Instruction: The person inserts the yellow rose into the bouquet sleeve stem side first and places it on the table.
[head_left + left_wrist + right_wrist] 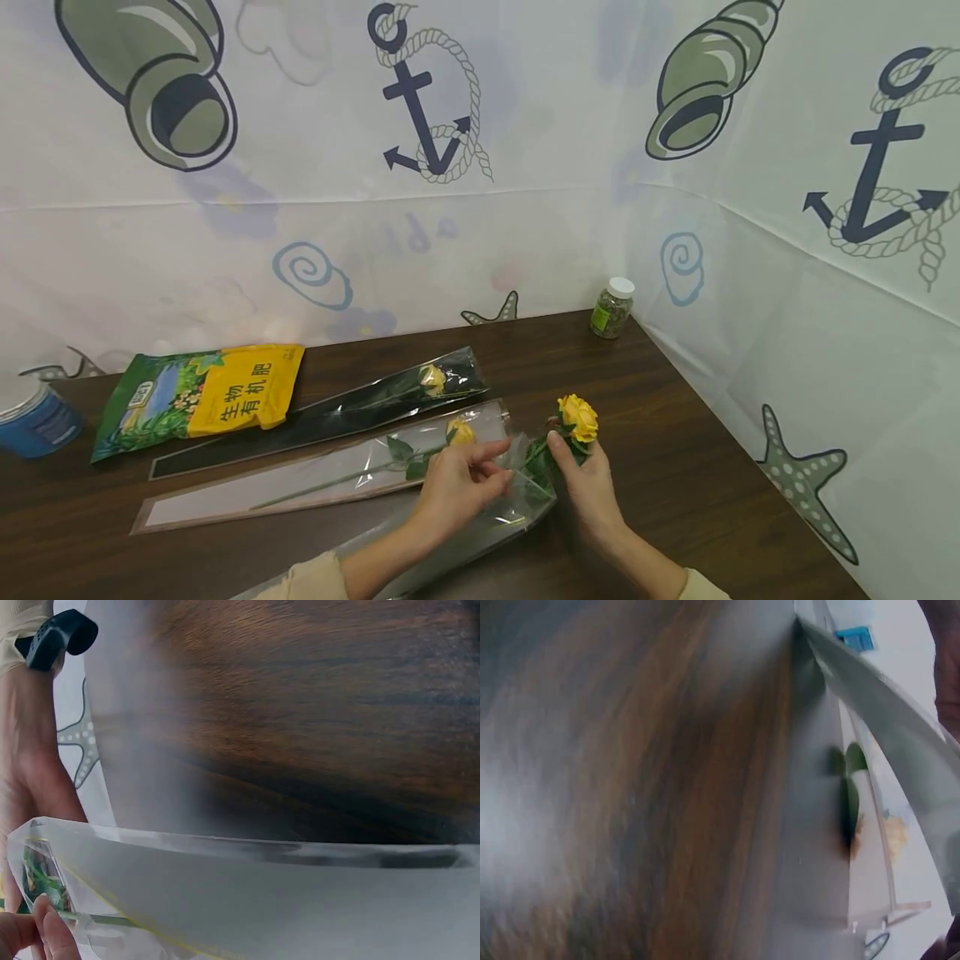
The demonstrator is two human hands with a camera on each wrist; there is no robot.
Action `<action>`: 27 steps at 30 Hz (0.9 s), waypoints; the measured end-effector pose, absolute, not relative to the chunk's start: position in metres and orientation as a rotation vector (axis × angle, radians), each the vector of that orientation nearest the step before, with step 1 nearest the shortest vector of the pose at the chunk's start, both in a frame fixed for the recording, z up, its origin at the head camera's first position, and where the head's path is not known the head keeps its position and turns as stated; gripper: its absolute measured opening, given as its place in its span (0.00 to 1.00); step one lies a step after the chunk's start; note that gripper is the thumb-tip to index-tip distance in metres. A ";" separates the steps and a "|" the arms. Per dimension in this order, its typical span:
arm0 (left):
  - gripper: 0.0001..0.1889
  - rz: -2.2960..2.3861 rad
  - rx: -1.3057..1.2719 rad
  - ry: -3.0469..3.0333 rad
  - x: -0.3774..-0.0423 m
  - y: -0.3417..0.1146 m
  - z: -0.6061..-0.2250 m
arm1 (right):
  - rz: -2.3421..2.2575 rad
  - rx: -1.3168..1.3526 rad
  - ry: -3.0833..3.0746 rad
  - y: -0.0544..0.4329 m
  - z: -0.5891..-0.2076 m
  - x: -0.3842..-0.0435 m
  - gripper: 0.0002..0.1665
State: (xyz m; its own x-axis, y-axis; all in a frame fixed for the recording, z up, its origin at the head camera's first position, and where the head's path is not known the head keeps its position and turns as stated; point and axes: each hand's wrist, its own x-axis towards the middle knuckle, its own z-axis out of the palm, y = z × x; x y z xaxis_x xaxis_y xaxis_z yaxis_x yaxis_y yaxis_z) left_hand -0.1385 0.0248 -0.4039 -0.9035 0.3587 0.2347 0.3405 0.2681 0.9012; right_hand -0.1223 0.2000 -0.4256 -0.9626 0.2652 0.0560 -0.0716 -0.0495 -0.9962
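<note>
A yellow artificial rose (pixel 578 418) is held in my right hand (pixel 590 492), thumb against the green just below the bloom. Its stem and leaves run leftward into the mouth of a clear flower sleeve (pixel 480 542) with a grey-white backing. At that mouth my left hand (pixel 457 492) pinches the sleeve film; in the left wrist view its fingertips (pixel 54 930) close beside the green stem (pixel 112 920). Bloom and right fingers are mostly out of sight in the right wrist view, where the sleeve (pixel 900 727) slants across the right side.
Behind lie two sleeved yellow roses, one in a white-backed sleeve (pixel 195 507), another in a black sleeve (pixel 225 450). A yellow and green fertilizer bag (pixel 247 387) and a blue tub (pixel 37 421) stand at left. A white-lidded jar (pixel 611 312) sits at the table's far right corner.
</note>
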 end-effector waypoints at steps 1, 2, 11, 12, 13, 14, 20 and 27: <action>0.17 1.758 0.686 2.499 -0.138 0.024 -0.405 | 2.109 -0.207 -1.983 0.202 -0.425 -0.123 0.26; 0.17 1.757 0.689 2.505 -0.138 0.024 -0.406 | 2.111 -0.202 -1.977 0.203 -0.425 -0.124 0.26; 0.17 1.753 0.732 2.498 -0.135 0.025 -0.405 | 1.995 -0.048 -1.879 0.213 -0.422 -0.133 0.36; 0.18 1.753 0.736 2.498 -0.135 0.025 -0.405 | 1.980 -0.021 -1.881 0.213 -0.421 -0.133 0.37; 0.18 1.754 0.738 2.497 -0.135 0.025 -0.404 | 1.963 -0.001 -1.887 0.213 -0.422 -0.133 0.36; 0.18 1.754 0.738 2.499 -0.134 0.025 -0.404 | 1.950 0.014 -1.896 0.214 -0.423 -0.133 0.36; 0.18 1.774 0.733 2.491 -0.135 0.026 -0.405 | 1.896 0.132 -1.975 0.212 -0.431 -0.127 0.34; 0.19 1.774 0.748 2.475 -0.138 0.026 -0.403 | 1.829 0.240 -2.078 0.210 -0.436 -0.125 0.33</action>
State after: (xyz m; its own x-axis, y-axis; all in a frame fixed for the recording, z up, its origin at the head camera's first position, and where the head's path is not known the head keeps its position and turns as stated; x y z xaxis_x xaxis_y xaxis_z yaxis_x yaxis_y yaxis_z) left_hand -0.1381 0.0260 -0.4033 -0.8861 0.3801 0.2651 0.3731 0.2459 0.8946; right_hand -0.1248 0.2096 -0.4360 -0.9205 0.1087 0.3753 -0.3585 0.1474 -0.9218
